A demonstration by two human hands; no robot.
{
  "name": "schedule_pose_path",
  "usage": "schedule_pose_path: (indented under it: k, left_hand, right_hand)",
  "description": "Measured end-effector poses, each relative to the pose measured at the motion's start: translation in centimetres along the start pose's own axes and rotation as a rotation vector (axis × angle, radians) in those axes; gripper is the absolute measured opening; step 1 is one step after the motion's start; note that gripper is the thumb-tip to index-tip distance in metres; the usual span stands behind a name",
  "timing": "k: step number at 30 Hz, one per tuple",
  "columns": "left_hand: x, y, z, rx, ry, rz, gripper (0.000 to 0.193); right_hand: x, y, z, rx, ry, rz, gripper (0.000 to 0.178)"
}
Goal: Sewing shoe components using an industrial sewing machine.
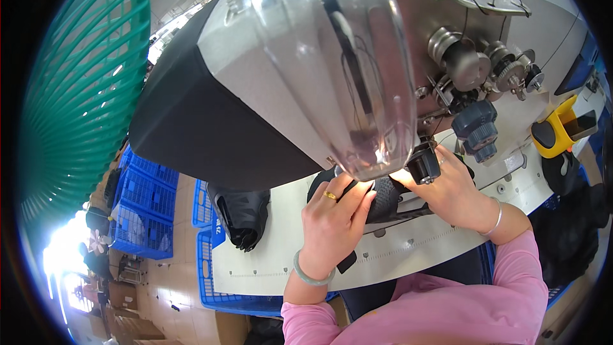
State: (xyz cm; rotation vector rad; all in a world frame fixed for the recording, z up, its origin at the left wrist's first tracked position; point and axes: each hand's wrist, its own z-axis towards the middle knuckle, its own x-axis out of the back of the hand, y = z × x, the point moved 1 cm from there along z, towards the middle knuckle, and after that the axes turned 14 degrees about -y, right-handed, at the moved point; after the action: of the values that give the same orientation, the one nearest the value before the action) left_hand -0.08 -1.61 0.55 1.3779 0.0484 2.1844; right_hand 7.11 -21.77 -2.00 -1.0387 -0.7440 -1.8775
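Here both hands press the black mesh shoe piece (383, 199) flat under the sewing machine's needle part, left hand (333, 223) fingers together on top, right hand (450, 191) fingers clamped on its edge, keeping it steady.

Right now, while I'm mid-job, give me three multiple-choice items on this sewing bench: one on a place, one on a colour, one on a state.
1. Where does the spare black shoe upper lie?
A. on the left end of the white table, apart from both hands
B. under the right hand
C. on top of the machine head

2. What colour is the bangle on the left wrist?
A. red
B. pale green
C. black

3. What are the hands doing?
A. both hang free above the table
B. only the right touches the work
C. left hand and right hand both press on the black workpiece below the machine head

Key: 1 A, it sits by the table's left edge. 2 B, the ring on the wrist is pale green. 3 C, both sets of fingers rest on the dark piece.
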Motion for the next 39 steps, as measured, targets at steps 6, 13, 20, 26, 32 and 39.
schedule_pose_path:
  k: [6,13,20,26,32,39]
  left_hand:
    - [-0.1,-0.4,0.2,-0.002,0.002,0.001,0.021]
    - [-0.8,-0.2,0.1,-0.030,0.066,0.094,0.022]
    - [-0.9,0.0,0.1,-0.035,0.089,0.155,0.024]
    - [-0.2,-0.6,0.1,-0.041,0.074,-0.027,0.022]
    - [0.4,-1.2,0.0,0.088,0.030,-0.346,0.020]
    - [0.5,-0.7,-0.2,-0.076,0.000,0.008,0.023]
  right_hand:
    - [-0.2,0.4,0.2,0.000,0.003,0.027,0.032]
    - [-0.8,0.6,0.3,0.002,0.026,0.072,0.033]
    - [-0.7,0.9,0.6,0.014,0.052,0.191,0.066]
    - [0.2,0.9,0.7,0.067,0.009,0.143,0.050]
    - [0.5,0.8,0.7,0.072,-0.005,0.094,0.043]
    - [0.1,0.7,0.8,0.033,0.069,0.128,0.050]
